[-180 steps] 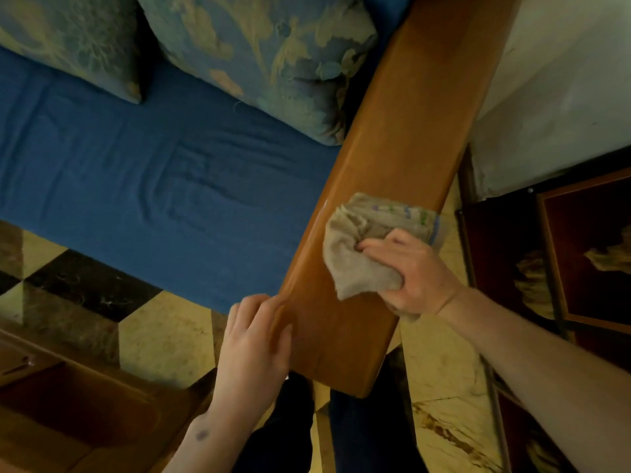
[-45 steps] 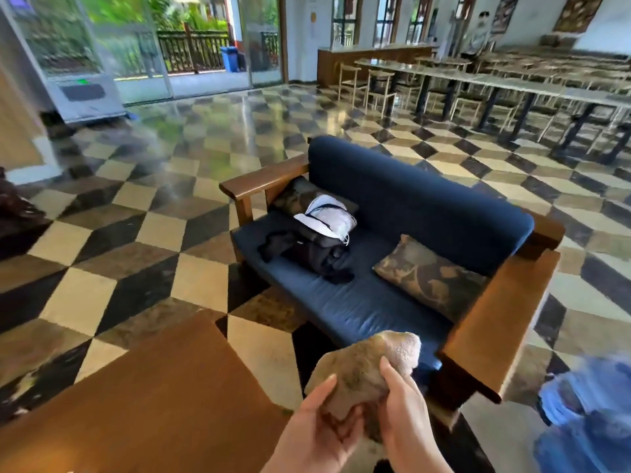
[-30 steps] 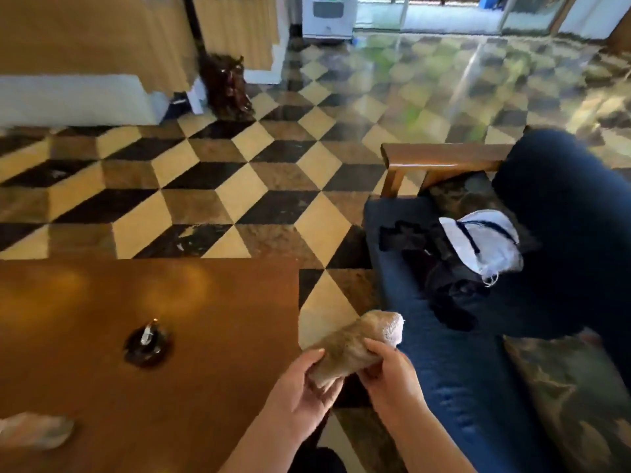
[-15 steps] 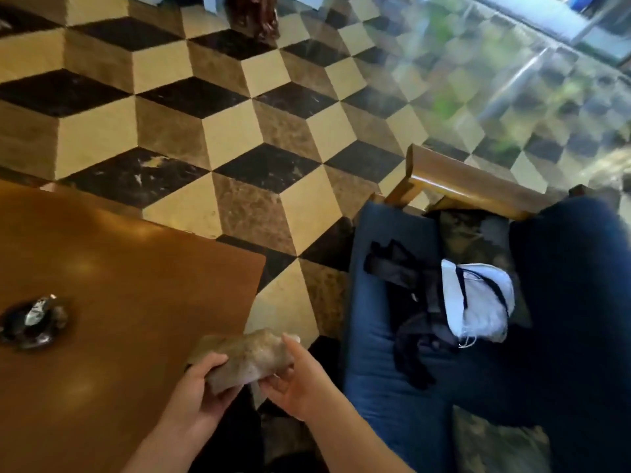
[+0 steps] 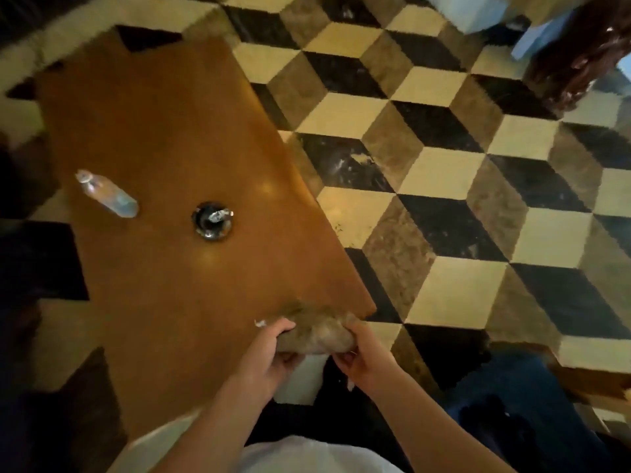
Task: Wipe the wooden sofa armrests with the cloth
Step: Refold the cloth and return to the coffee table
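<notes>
Head view blurs the bunched cloth (image 5: pixel 316 334) you grip lengthwise between left hand (image 5: pixel 269 358) and right hand (image 5: pixel 363 358), at the table (image 5: pixel 170 131) corner.

Two hands meet at the near centre, the left hand (image 5: pixel 269 356) and the right hand (image 5: pixel 362 360), with one cloth (image 5: pixel 316 334) between them. One wooden table (image 5: pixel 164 131) fills the left, carrying one clear bottle (image 5: pixel 107 193) and one dark ashtray (image 5: pixel 212 220). One dark carved figure (image 5: pixel 577 59) stands far right.

Wooden table (image 5: pixel 164 131) with bottle (image 5: pixel 106 198), ashtray (image 5: pixel 212 220).
</notes>
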`<move>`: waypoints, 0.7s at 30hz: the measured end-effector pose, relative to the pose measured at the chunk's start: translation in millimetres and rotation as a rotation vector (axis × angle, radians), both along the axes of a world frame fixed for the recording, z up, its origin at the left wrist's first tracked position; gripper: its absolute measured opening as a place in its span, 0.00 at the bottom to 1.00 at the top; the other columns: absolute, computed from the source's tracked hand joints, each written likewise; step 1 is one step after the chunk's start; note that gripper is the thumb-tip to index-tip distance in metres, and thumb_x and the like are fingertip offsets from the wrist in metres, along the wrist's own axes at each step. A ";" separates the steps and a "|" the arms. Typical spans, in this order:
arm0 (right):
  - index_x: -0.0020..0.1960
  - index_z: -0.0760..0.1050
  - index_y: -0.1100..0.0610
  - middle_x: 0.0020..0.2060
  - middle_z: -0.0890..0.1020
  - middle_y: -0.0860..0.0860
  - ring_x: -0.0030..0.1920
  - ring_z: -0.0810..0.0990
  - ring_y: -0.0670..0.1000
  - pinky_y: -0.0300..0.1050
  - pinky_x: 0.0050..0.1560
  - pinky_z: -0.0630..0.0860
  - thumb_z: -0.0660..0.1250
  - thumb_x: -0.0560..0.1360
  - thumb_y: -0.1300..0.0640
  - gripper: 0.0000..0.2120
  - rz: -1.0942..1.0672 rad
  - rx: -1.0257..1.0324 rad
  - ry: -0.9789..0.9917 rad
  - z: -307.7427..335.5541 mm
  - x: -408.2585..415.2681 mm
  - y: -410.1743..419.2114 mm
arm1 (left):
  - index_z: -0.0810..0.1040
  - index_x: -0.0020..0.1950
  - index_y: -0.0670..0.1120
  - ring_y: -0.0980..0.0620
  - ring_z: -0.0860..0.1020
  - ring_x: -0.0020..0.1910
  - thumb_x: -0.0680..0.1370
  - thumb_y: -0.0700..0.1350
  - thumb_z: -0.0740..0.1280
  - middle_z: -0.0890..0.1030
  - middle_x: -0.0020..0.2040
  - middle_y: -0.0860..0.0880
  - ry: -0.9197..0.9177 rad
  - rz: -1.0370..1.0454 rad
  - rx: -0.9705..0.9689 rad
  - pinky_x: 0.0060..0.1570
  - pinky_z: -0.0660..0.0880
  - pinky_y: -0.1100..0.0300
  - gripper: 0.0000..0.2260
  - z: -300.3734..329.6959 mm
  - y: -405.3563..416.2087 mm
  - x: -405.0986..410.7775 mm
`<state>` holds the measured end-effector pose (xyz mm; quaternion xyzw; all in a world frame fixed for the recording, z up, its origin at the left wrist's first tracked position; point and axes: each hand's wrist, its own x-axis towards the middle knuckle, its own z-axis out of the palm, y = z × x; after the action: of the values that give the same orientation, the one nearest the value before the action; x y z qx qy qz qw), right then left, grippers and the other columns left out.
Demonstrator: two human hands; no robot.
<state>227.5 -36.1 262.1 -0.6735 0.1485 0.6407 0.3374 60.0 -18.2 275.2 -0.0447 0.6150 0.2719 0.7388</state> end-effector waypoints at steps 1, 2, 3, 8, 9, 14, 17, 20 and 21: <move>0.60 0.77 0.56 0.51 0.84 0.57 0.50 0.83 0.56 0.48 0.40 0.80 0.69 0.80 0.57 0.10 0.105 0.020 0.010 -3.4 -4.3 7.9 | 0.80 0.50 0.42 0.48 0.84 0.34 0.79 0.40 0.68 0.85 0.36 0.44 0.011 0.085 -0.025 0.34 0.78 0.54 0.03 -2.6 -5.8 -7.2; 0.60 0.76 0.56 0.53 0.83 0.57 0.53 0.83 0.57 0.49 0.43 0.81 0.68 0.80 0.56 0.10 0.187 0.031 0.005 -6.5 -7.2 14.1 | 0.80 0.52 0.42 0.47 0.83 0.38 0.78 0.40 0.69 0.85 0.39 0.43 0.018 0.147 -0.048 0.36 0.77 0.53 0.04 -5.5 -10.9 -11.8; 0.60 0.76 0.56 0.54 0.83 0.58 0.55 0.83 0.59 0.50 0.45 0.81 0.67 0.80 0.56 0.09 0.246 0.026 -0.005 -9.1 -10.2 19.3 | 0.80 0.53 0.42 0.46 0.83 0.41 0.78 0.39 0.70 0.85 0.42 0.42 0.030 0.193 -0.066 0.38 0.77 0.53 0.05 -8.0 -15.5 -16.0; 0.62 0.74 0.58 0.54 0.81 0.59 0.50 0.82 0.57 0.47 0.39 0.80 0.63 0.82 0.53 0.12 0.541 -0.037 -0.060 -34.6 -49.8 29.5 | 0.78 0.55 0.42 0.44 0.80 0.40 0.78 0.39 0.71 0.83 0.45 0.41 0.079 0.423 -0.202 0.36 0.75 0.52 0.07 -30.1 -43.2 -51.8; 0.61 0.75 0.58 0.54 0.82 0.60 0.51 0.83 0.57 0.47 0.38 0.80 0.64 0.82 0.54 0.11 0.556 -0.067 -0.072 -47.3 -61.2 30.0 | 0.78 0.56 0.41 0.44 0.79 0.38 0.78 0.40 0.71 0.83 0.44 0.40 0.071 0.446 -0.238 0.36 0.75 0.53 0.09 -41.5 -46.7 -60.8; 0.63 0.75 0.57 0.52 0.83 0.61 0.47 0.84 0.60 0.49 0.35 0.80 0.67 0.81 0.57 0.11 0.504 -0.244 -0.059 -114.3 -85.0 28.3 | 0.78 0.55 0.42 0.46 0.78 0.29 0.77 0.45 0.72 0.83 0.36 0.42 0.085 0.442 -0.356 0.29 0.68 0.60 0.10 -117.5 -59.5 -85.9; 0.65 0.76 0.58 0.53 0.83 0.61 0.47 0.84 0.59 0.47 0.32 0.81 0.67 0.82 0.56 0.12 0.460 -0.328 -0.063 -150.1 -91.6 15.2 | 0.77 0.49 0.42 0.49 0.75 0.22 0.78 0.44 0.70 0.80 0.27 0.44 0.150 0.391 -0.391 0.22 0.65 0.64 0.06 -156.5 -61.1 -95.2; 0.63 0.76 0.59 0.54 0.82 0.61 0.46 0.84 0.58 0.45 0.28 0.81 0.67 0.82 0.55 0.12 0.435 -0.373 -0.046 -186.8 -94.4 13.3 | 0.76 0.48 0.42 0.51 0.74 0.18 0.78 0.44 0.70 0.78 0.24 0.46 0.165 0.363 -0.411 0.18 0.64 0.67 0.06 -197.2 -58.8 -103.3; 0.61 0.76 0.59 0.54 0.81 0.61 0.45 0.84 0.58 0.45 0.28 0.81 0.68 0.82 0.55 0.11 0.438 -0.351 -0.047 -191.0 -97.5 19.4 | 0.77 0.48 0.42 0.51 0.74 0.18 0.78 0.44 0.70 0.78 0.24 0.46 0.169 0.364 -0.399 0.18 0.64 0.67 0.06 -202.9 -54.2 -107.4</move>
<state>130.0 -16.6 71.1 -0.7523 0.1002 0.6471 0.0725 -47.3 -72.4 72.3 -0.2761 0.6977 0.2766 0.6004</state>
